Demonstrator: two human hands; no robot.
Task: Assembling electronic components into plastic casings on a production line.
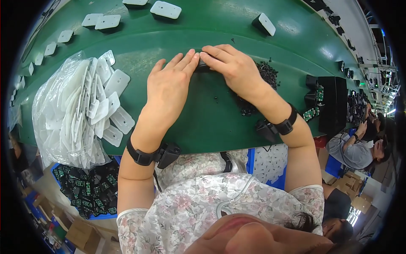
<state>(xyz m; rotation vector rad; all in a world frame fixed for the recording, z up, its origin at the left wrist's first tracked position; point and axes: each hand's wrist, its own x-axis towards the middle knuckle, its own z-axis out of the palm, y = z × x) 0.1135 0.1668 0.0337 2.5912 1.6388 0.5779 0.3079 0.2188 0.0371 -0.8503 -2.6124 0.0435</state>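
Observation:
My left hand (171, 82) and my right hand (237, 70) meet at the middle of the green table. Between them is a small black part (204, 67), mostly hidden by my fingers, so its full shape does not show. The left fingers reach long toward its top, with the thumb out of sight. Over its right side curl the right fingers. Beside my right wrist lies a heap of small black pieces (267, 74), which continues under the forearm.
At left, a clear plastic bag (55, 122) spills white plates (117, 82). White-topped black housings (165, 10) line the far side. A black box (332, 106) and green circuit boards (311, 113) sit at right. Below left is a blue bin (57, 173) of boards. Other people (355, 148) sit at right.

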